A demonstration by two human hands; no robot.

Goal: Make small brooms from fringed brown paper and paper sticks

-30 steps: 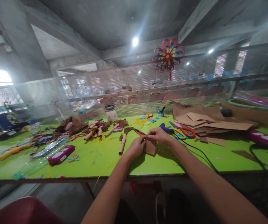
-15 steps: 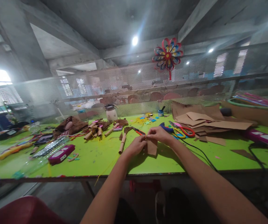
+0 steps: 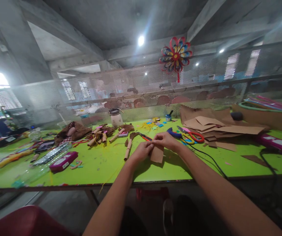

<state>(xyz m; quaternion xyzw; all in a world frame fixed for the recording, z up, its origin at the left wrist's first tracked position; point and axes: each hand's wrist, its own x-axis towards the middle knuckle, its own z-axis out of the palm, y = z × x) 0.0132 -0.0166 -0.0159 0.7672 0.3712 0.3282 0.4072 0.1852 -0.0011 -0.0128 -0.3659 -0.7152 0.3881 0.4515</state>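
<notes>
Between my two hands hangs a small piece of brown paper [image 3: 157,154], above the green table [image 3: 89,170]. My left hand [image 3: 142,151] has its fingers closed on the paper's upper left part. The fingers of my right hand [image 3: 164,141] pinch its top edge, close to the left fingertips. Just behind the hands lies a tool with orange and black parts [image 3: 145,137]. A rolled brown paper tube with a fringed end [image 3: 129,147] rests left of my left hand.
Red-handled scissors [image 3: 196,137], a blue-handled tool [image 3: 174,133] and a black cable lie at the right, before stacked brown paper [image 3: 212,126]. Left are more paper rolls [image 3: 99,137], a purple box [image 3: 63,162] and a plastic bottle. A jar [image 3: 116,118] stands at the back.
The brown paper has tilted, its lower end shifting slightly left, and shows more of its face. Both hands keep their hold with small finger movements. The whole view has shifted slightly.
</notes>
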